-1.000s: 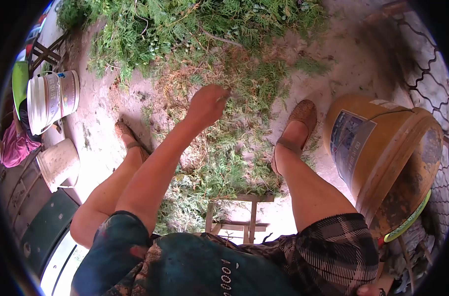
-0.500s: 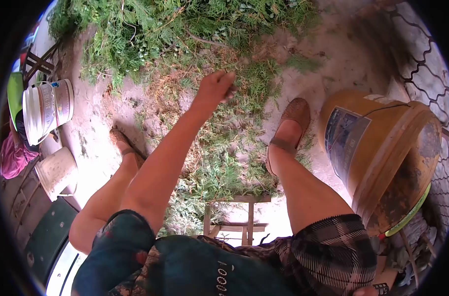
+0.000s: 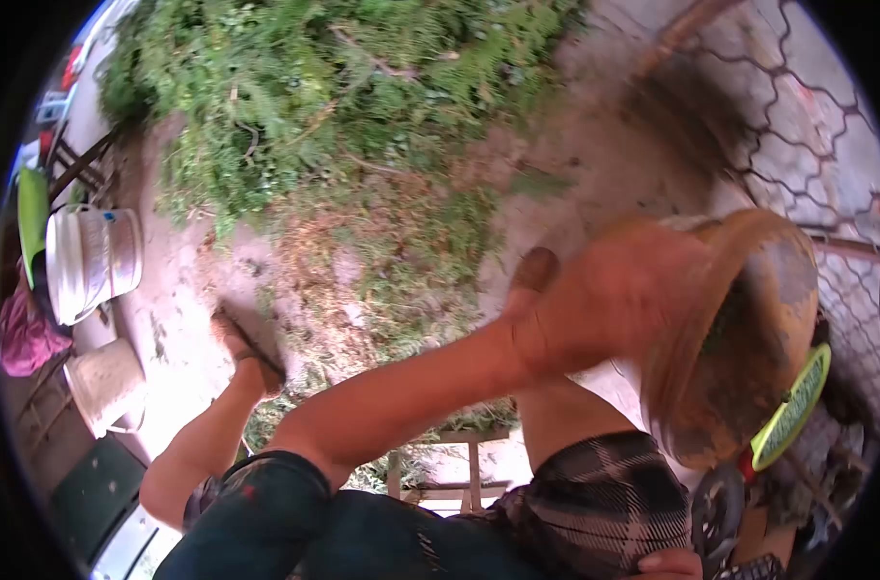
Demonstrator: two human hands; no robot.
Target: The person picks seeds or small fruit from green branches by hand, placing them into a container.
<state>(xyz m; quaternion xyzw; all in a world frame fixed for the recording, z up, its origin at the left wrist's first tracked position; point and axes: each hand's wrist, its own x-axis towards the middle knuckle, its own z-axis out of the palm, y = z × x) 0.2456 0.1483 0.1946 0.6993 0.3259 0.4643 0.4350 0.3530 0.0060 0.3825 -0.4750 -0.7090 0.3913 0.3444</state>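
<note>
My left hand [image 3: 619,295] is smeared by motion, its arm stretched across my body to the right. It overlaps the side and rim of a large tan bucket [image 3: 730,425] with a stained inside; whether the fingers hold anything I cannot tell. At the bottom edge, my right hand [image 3: 670,564] shows only in part, beside my plaid shorts [image 3: 595,507]. A big heap of green conifer sprigs [image 3: 363,87] lies on the ground ahead. Loose green and brown clippings [image 3: 363,261] are scattered between my feet.
On the left stand a white bucket [image 3: 97,261] and a smaller pale bucket [image 3: 106,387]. A wooden frame [image 3: 474,474] is below me. A wire mesh fence [image 3: 817,106] runs along the right, and a yellow-green round object [image 3: 793,411] leans behind the tan bucket.
My left hand has swung right, from above the clippings to the tan bucket. The view has shifted slightly, and my right hand shows further left at the bottom edge.
</note>
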